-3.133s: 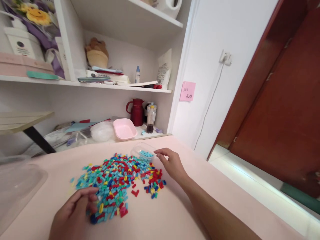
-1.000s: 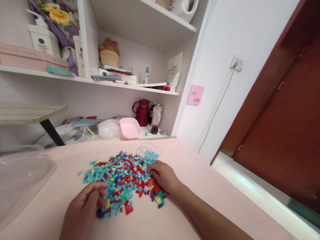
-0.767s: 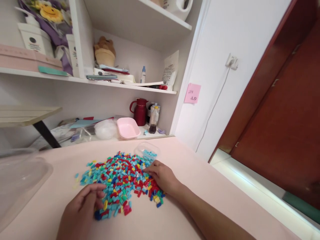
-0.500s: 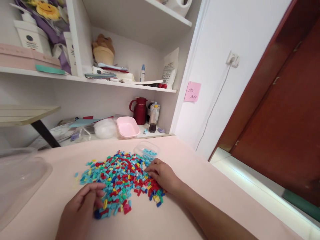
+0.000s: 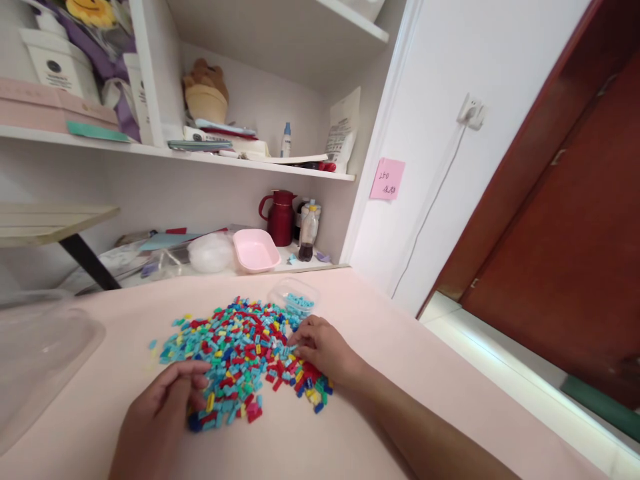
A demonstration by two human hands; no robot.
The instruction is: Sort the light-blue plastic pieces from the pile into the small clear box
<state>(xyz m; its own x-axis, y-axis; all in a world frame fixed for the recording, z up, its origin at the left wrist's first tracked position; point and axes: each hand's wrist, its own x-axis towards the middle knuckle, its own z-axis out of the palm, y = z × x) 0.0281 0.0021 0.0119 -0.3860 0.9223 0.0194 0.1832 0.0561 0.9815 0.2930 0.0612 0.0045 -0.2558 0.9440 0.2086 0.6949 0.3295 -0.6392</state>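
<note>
A pile of small toy building bricks (image 5: 240, 347) in light blue, red, green, yellow and dark blue spreads over the pale pink tabletop. At its left front edge is my left hand (image 5: 167, 400), fingers curled toward the thumb; what they hold, if anything, is hidden. My right hand (image 5: 323, 347) rests on the right side of the pile with bent fingers close together among the bricks, and its fingertips are partly hidden. Just beyond it stands a clear plastic container (image 5: 280, 288) with light blue bricks inside.
A large clear plastic bin (image 5: 45, 360) lies at the left. Behind the table are a pink basin (image 5: 256, 252), a dark red jug (image 5: 281, 217) and a bottle with dark liquid (image 5: 307, 237). Shelves (image 5: 260, 163) rise above. A pink note (image 5: 387, 179) is on the wall.
The view has shifted slightly. Both hands stay at nearly the same places on the pile, with only small finger movement visible.
</note>
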